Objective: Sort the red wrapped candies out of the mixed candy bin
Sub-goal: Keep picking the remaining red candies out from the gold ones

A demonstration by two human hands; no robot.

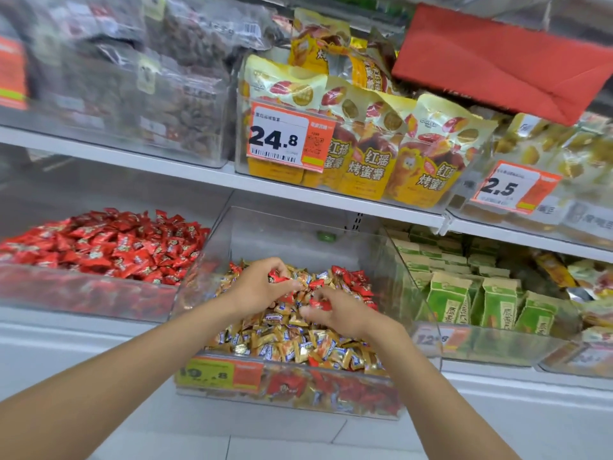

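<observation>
Mixed candy bin [394, 270]: clear, hard plastic with slanted walls, straight in front of you below the white shelf board [185, 167]; both your hands are inside it.
Red wrapped candies [356, 280]: small, glossy, crinkled pillow shapes with pinched ends, clustered at the back right of the heap; more show through the bin's front wall.
Gold candies [298, 346]: shiny foil wrappers of the same shape, making up most of the heap.
Left hand [262, 287]: your fingers curl around a few of the red wrapped candies at the back of the heap.
Right hand [341, 313]: your thumb and fingertips pinch one red candy [320, 304], just beside your left hand.
Red candy bin [99, 247]: the next clear bin to your left, heaped with red wrappers only.
Price tag [219, 373]: yellow and orange card on the mixed bin's front wall.
Yellow pouches [365, 154]: glossy flat bags standing on the shelf board above.
</observation>
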